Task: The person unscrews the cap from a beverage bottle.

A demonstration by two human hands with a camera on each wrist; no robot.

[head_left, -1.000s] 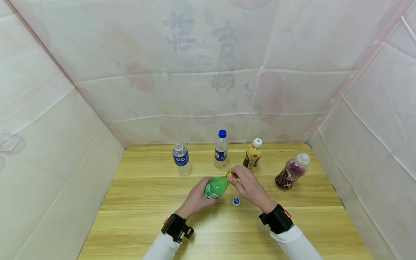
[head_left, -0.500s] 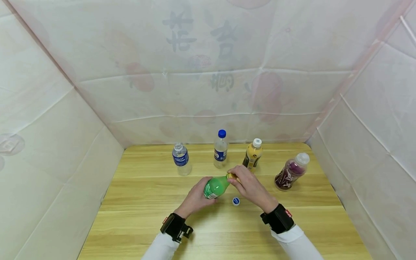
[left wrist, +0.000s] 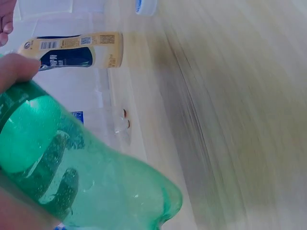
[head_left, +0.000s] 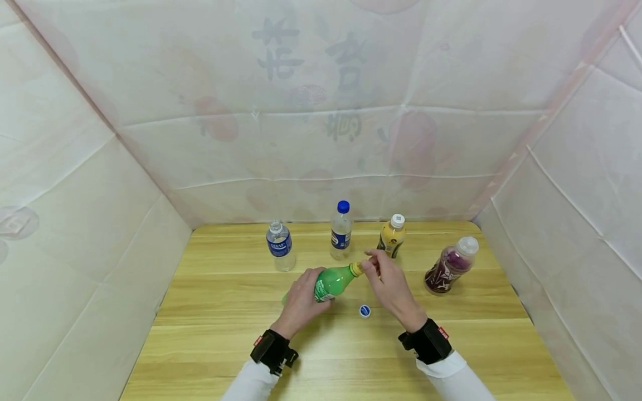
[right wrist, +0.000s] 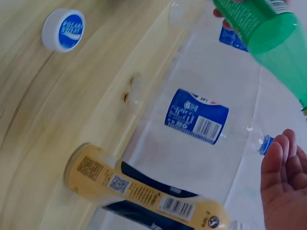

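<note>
My left hand [head_left: 299, 298] grips a green plastic bottle [head_left: 332, 283] round its body. The bottle is held tilted, neck pointing right, and looks clear and hollow in the left wrist view. On its neck is a yellow cap [head_left: 356, 269]. My right hand [head_left: 393, 287] is beside this cap, thumb close to it and the other fingers loosely bent; whether the thumb touches it I cannot tell. In the right wrist view, the fingers [right wrist: 283, 155] appear with nothing between them. A white cap with a blue top [head_left: 364, 311] lies on the table below the hands.
Along the back of the wooden table [head_left: 210, 328] stand an uncapped clear bottle [head_left: 281, 246], a clear bottle with a blue cap [head_left: 341, 231] and a yellow bottle [head_left: 392, 236]. A purple bottle with a white cap [head_left: 448, 267] stands at right. Pale cloth walls [head_left: 321, 145] surround the table.
My right fingers have come off the yellow cap and spread. My left hand has turned the green bottle flatter, so its neck and cap show more.
</note>
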